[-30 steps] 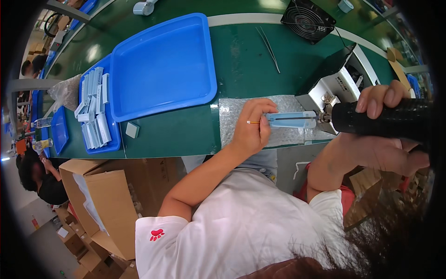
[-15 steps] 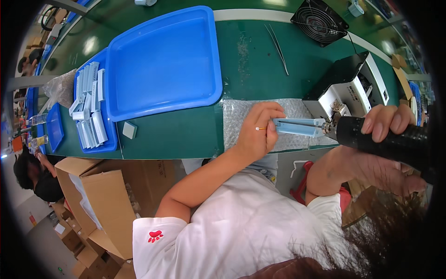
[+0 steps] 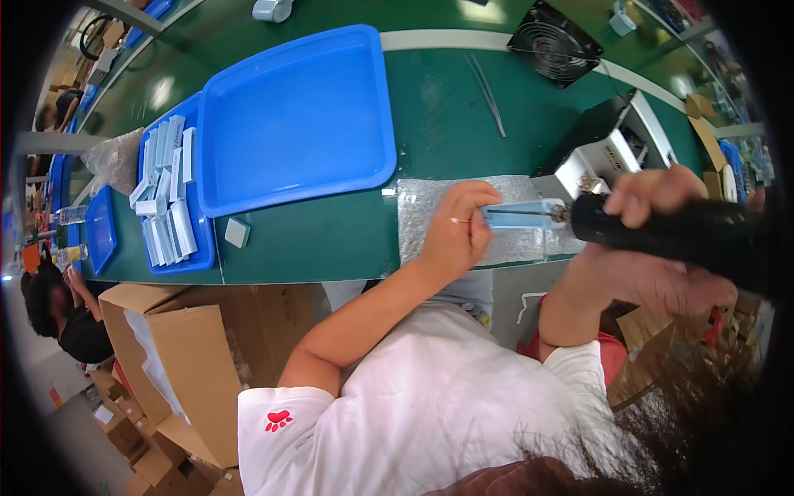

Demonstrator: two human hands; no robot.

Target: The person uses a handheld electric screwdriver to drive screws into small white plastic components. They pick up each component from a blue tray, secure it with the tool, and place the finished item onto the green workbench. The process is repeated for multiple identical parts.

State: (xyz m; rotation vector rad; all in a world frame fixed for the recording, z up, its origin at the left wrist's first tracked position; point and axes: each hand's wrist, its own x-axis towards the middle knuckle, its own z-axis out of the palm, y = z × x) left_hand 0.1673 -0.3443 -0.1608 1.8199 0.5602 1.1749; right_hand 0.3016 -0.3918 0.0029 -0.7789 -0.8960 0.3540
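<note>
My left hand (image 3: 457, 233) is closed around one end of a light-blue plastic housing (image 3: 523, 217), long and trough-shaped, above a sheet of bubble wrap (image 3: 426, 207). A thin band with a small white bead shows at its fingers. My right hand (image 3: 653, 198), smeared by motion, grips a thick black electric screwdriver (image 3: 608, 225) lying nearly level. The driver's long thin bit reaches along the inside of the housing toward my left fingers. The bit's tip and any screw there are too small to make out.
A large blue tray (image 3: 387, 116) overlaps a smaller blue tray (image 3: 205, 240) of light-blue housings (image 3: 169, 186). Beside them lies a small pale block (image 3: 237, 232). Tweezers (image 3: 486, 95), a black fan (image 3: 556, 45) and a black-and-white machine (image 3: 608, 153) stand farther off. A cardboard box (image 3: 186, 355) sits below left.
The screwdriver and my right hand have shifted a little left, and the right hand is more blurred. My left hand keeps its hold on the housing. The whole view has tilted slightly.
</note>
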